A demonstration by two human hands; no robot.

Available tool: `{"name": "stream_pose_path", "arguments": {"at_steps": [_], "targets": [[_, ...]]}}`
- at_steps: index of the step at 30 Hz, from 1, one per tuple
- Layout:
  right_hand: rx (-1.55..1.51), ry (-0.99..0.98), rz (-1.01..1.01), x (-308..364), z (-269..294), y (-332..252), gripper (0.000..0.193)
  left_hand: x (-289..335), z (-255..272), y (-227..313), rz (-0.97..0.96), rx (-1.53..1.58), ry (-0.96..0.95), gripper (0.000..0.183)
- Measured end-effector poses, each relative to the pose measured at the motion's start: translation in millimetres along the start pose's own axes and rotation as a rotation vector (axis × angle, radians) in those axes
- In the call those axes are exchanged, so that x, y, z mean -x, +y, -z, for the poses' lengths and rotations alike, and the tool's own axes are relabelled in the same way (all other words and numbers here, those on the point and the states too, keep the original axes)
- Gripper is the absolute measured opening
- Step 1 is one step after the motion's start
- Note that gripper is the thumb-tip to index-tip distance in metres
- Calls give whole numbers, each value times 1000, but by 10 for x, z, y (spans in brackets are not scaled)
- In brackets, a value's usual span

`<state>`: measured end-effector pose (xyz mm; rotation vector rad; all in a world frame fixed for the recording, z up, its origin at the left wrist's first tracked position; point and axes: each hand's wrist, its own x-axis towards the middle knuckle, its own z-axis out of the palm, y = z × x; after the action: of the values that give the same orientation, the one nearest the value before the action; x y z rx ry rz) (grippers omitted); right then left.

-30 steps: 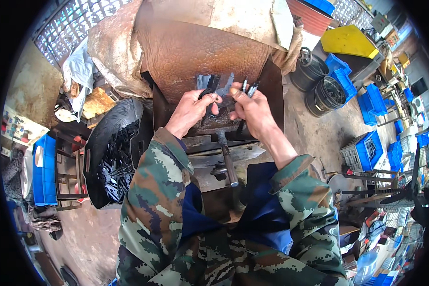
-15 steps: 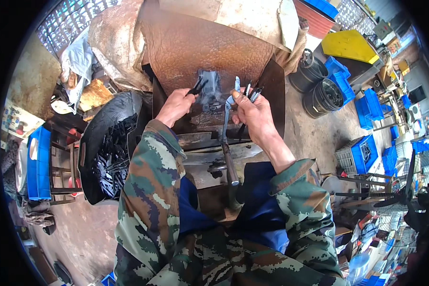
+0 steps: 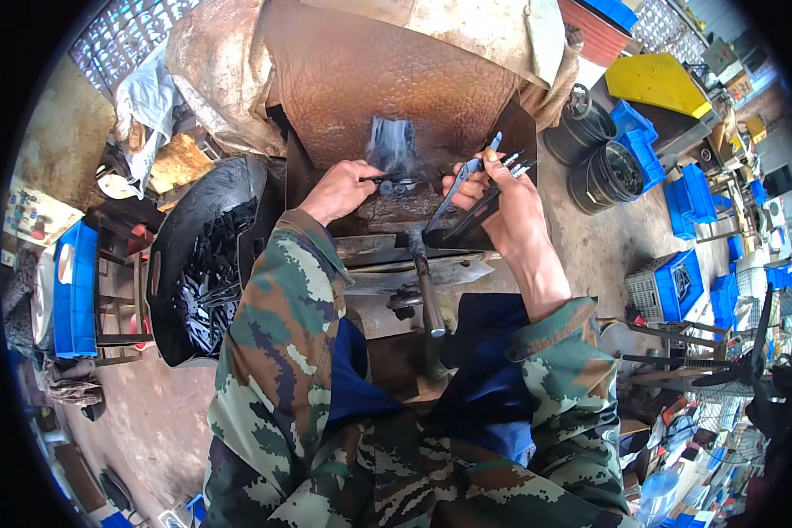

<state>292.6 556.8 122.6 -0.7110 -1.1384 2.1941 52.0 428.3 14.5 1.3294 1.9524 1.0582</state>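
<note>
My left hand (image 3: 339, 191) pinches a small dark metal piece (image 3: 377, 179), held low in front of a blurred grey strip (image 3: 392, 143) that looks like a turning grinding wheel or belt. Whether the piece touches it I cannot tell. A bunch of metal pieces (image 3: 456, 189), some grey with toothed ends and some dark, like plier halves, is gripped in my right hand (image 3: 506, 198). They fan out above and below my fingers, to the right of the grey strip. A dark metal ledge (image 3: 405, 209) lies below it, and a round bar (image 3: 428, 295) points toward me.
A black tub (image 3: 172, 264) full of dark metal pieces stands at left, next to a blue crate (image 3: 77, 290). Brown sheeting (image 3: 378, 79) hangs behind the machine. Black buckets (image 3: 603, 176), blue bins (image 3: 685, 201) and a fan (image 3: 748, 343) stand at right.
My left hand has lowered its dark piece toward the ledge. My right hand has shifted right, and the metal pieces in it have tilted over.
</note>
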Motion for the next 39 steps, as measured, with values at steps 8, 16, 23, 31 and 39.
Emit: {"name": "stream_pose_path", "arguments": {"at_steps": [8, 16, 23, 31, 39], "targets": [[-57, 145, -78, 32, -13, -18, 22, 84, 18, 387, -53, -368, 38, 31], [111, -35, -66, 101, 110, 50, 17, 105, 124, 399, 101, -276, 204, 29], [809, -234, -107, 477, 81, 127, 12, 181, 227, -7, 238, -248, 330, 33], [1390, -623, 454, 833, 324, 533, 51, 274, 311, 161, 403, -199, 251, 40], [1318, -662, 494, 679, 299, 508, 50, 263, 236, 317, 388, -113, 402, 40]]}}
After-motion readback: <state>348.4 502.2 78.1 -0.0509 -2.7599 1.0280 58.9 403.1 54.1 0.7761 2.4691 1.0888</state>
